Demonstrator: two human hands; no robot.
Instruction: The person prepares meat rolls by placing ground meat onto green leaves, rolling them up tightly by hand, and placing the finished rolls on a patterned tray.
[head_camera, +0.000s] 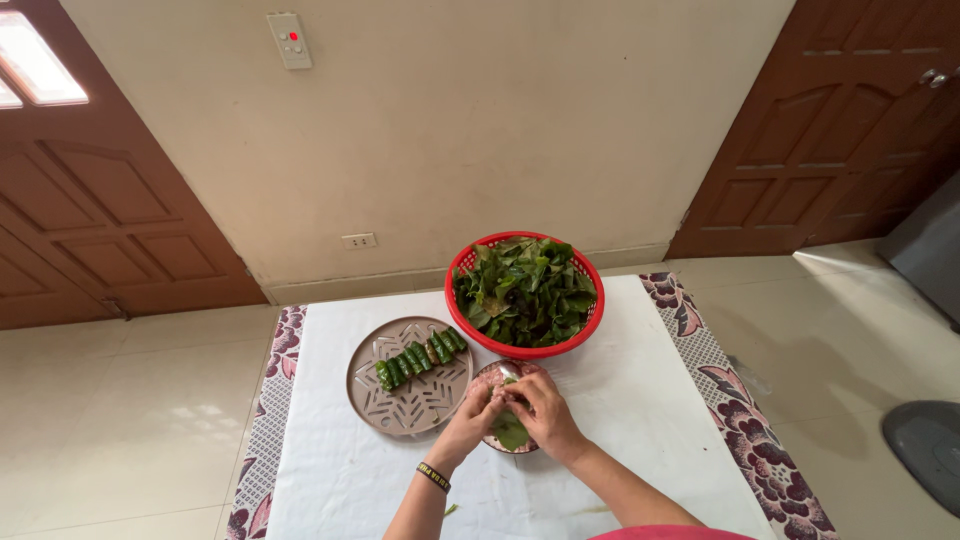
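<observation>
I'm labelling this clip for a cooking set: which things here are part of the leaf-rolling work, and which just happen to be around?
In use:
left hand and right hand, together on a green leaf
small bowl under them
red basket of leaves
perforated tray with finished rolls
white cloth

Just around:
wall socket
switch panel
wooden doors

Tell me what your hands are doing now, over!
Left hand and right hand both pinching one green leaf over the small round bowl. Green leaf rolls lined on perforated round tray. Red plastic basket of leaves behind. Nothing blocking.
</observation>
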